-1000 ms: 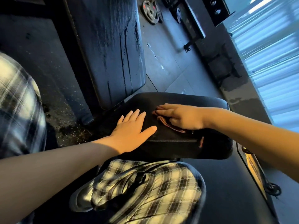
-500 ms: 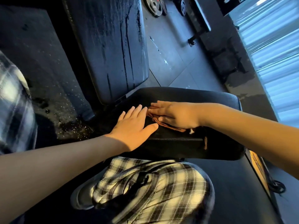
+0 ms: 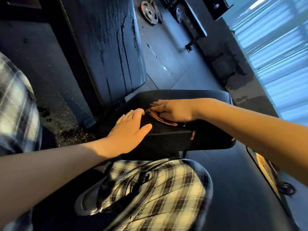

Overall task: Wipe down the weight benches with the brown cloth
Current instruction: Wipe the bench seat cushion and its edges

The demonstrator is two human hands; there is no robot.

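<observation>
Pressing crumpled brown cloth [image 3: 160,117] onto black padded bench seat [image 3: 196,97]: right hand [image 3: 173,110], fingers straight | left hand [image 3: 128,132] flat beside cloth, holding nothing | wet-streaked black backrest [image 3: 106,47] behind

— Where's the cloth [image 3: 164,120]?
— On the seat pad [image 3: 208,99], under the right hand [image 3: 175,112]; left hand [image 3: 128,130] flat beside it.
— The backrest [image 3: 106,47]?
— Behind the seat pad; weight plates [image 3: 149,12] on the floor [image 3: 183,72] beyond.

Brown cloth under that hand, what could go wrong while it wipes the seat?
The brown cloth is bunched under the flat right hand, so it may slip out or miss spots on the seat pad. Wet streaks run down the back pad and could drip onto the seat.
</observation>
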